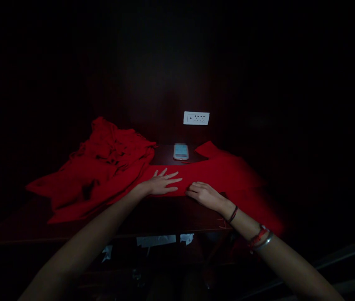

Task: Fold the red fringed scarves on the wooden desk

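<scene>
The cloth [183, 170] lies across the middle of the desk [171, 215], under the left hand [160, 185] and beneath the fingers of the right hand [205, 195]. The left hand is open, palm down, its fingers spread flat over the cloth; the right has its fingers curled at the cloth's front border, and whether they grip it I cannot tell. Rightward the red fabric widens and blurs into the dark; whether it is all one piece is unclear. A bare strip of desk runs between the cloth and the front edge, with loose threads [223, 223] near that edge, below the right wrist. Another bare patch lies towards the back edge, around the phone [181, 152]. Counted: one phone, one socket plate [196, 118] on the wall behind, one red heap [111, 161] on the desk's left side, its pieces too tangled to number, and three bands on the right arm: cord [233, 214], red band [258, 236] and bangle [265, 242].
</scene>
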A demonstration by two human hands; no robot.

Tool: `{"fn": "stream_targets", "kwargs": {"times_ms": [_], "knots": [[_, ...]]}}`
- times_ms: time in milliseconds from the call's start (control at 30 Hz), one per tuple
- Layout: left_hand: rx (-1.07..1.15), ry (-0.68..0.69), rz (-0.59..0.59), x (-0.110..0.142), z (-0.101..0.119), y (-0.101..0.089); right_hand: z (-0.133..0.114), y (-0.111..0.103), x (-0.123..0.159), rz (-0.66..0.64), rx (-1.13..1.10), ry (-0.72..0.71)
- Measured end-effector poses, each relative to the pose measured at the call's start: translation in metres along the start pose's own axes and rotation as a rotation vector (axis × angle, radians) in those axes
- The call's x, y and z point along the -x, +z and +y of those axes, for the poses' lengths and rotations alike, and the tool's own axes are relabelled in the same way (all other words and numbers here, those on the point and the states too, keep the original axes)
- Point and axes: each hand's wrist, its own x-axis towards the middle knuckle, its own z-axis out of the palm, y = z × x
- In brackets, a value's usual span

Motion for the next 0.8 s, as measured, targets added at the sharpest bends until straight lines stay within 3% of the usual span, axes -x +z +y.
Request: {"fn": "stream_targets", "kwargs": {"times_ms": [133, 233, 300, 400, 600, 800], "knots": [[0.009, -0.107, -0.087, -0.006, -0.019, -0.015, -0.002, -0.003, 0.0, 0.01, -0.002, -0.014], [-0.034, -0.09, 0.014, -0.018, -0.013, -0.021, -0.003, -0.002, 0.001, -0.002, 0.001, -0.011], [-0.063, 0.034, 0.082, -0.03, -0.003, -0.019, -0.003, -0.001, 0.002, -0.001, 0.01, -0.012], [-0.068, 0.16, 0.048, -0.043, 0.004, -0.009, -0.003, 0.002, 0.003, 0.014, 0.011, -0.019], [-0.033, 0.174, 0.061, -0.05, -0.011, -0.001, -0.003, 0.002, 0.004, -0.01, -0.022, -0.035], [-0.058, 0.089, 0.171, -0.053, -0.026, 0.003, 0.001, 0.001, 0.001, 0.022, -0.089, 0.144]]}}
